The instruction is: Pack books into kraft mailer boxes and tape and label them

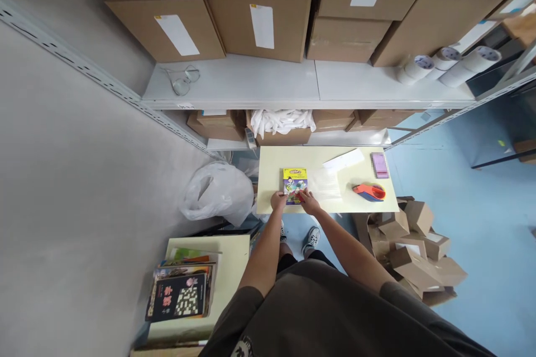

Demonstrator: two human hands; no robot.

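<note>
A colourful book [295, 183] with a yellow and purple cover lies on the small pale yellow table [270, 162]. At its lower left edge, my left hand [278, 201] grips it with the fingers closed. My right hand [309, 202] holds the lower right edge, fingertips over the cover. Just right of the book, a translucent plastic bag [329, 185] lies flat. Beyond that are a white paper strip [344, 160], an orange and blue tape dispenser [369, 192] and a purple stack of small cards or labels [380, 165].
Shelving with cardboard boxes [259, 22] and tape rolls [446, 61] stands ahead. A white plastic bag [220, 192] is on the left. Several books [182, 295] lie on a lower-left table [232, 251]. Folded cartons [414, 256] are piled on the right floor.
</note>
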